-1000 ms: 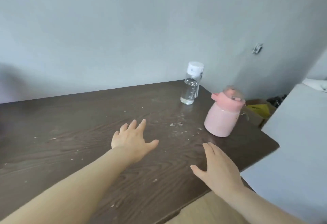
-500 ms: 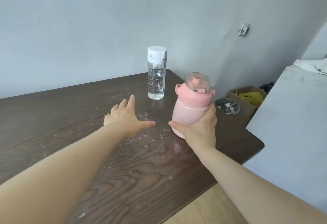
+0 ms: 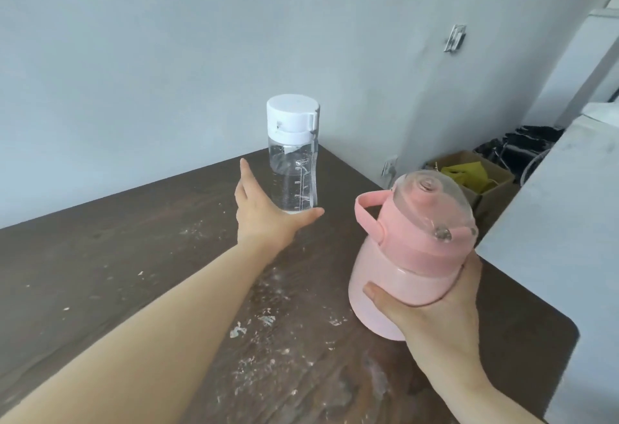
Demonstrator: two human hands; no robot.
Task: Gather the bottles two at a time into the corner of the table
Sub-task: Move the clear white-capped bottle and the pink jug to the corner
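Head view, table: dark wood-grain table, surface scattered with pale flecks and smears; far right corner meets a grey wall.
Head view, clear bottle: transparent water bottle with white flip cap, printed measuring scale, partly filled with clear liquid; upright near the far right corner of the table, close to the wall.
Head view, left hand: left hand reaches forward, thumb in front of the bottle's base, fingers extended along its left side; hand is spread open around the base, contact at the bottom edge, no closed grasp visible.
Head view, pink bottle: squat pink bottle with clear domed lid and pink loop handle; tilted, near the right edge of the table; whether its base touches the table cannot be told.
Head view, right hand: right hand wrapped firmly on the pink bottle's lower body, thumb across the front, fingers round the right side.
Head view, spacing: the two bottles stand apart.
Head view, surroundings: open cardboard box with yellow contents on the floor beyond the table.
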